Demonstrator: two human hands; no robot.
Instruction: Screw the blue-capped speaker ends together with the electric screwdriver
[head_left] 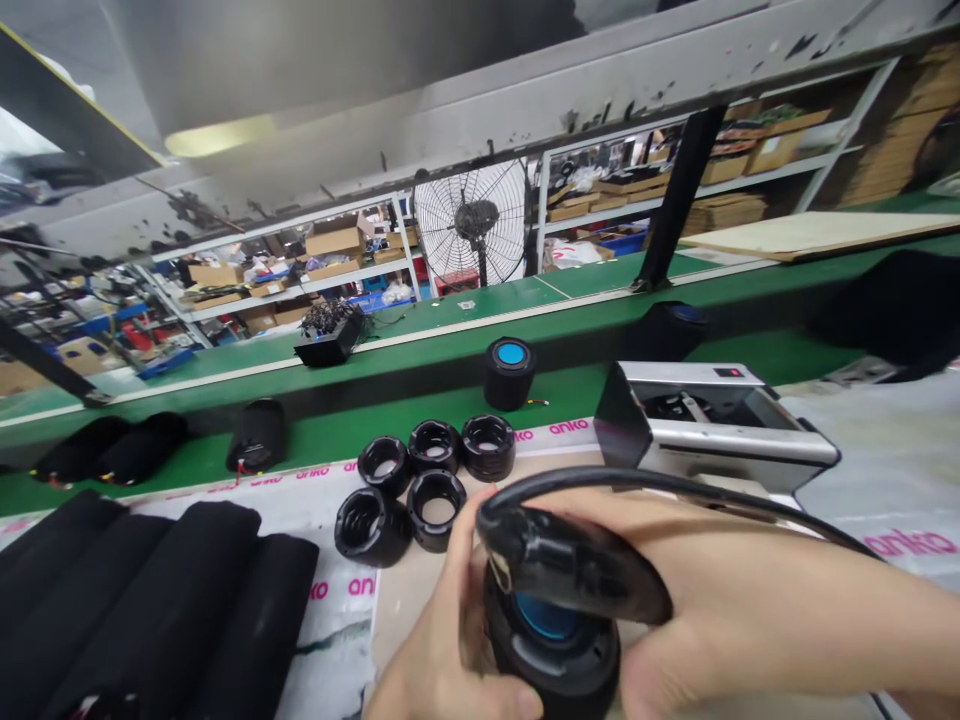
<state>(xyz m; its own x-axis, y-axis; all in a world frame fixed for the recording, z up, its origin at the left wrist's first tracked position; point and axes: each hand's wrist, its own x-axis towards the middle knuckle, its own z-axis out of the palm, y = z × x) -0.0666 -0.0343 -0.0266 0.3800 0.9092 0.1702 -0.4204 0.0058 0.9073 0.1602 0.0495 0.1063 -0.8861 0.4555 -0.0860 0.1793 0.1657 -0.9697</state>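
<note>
Your left hand (442,640) is wrapped around the side of the black round speaker (559,660) with the blue centre, low at the near edge of the table (412,590). Your right hand (720,600) clasps a black corded tool (570,565) laid across its top, though whether the tip touches the blue part is hard to tell. Five black rings (431,470) lie just beyond, with a silver machine (720,420) to their right.
</note>
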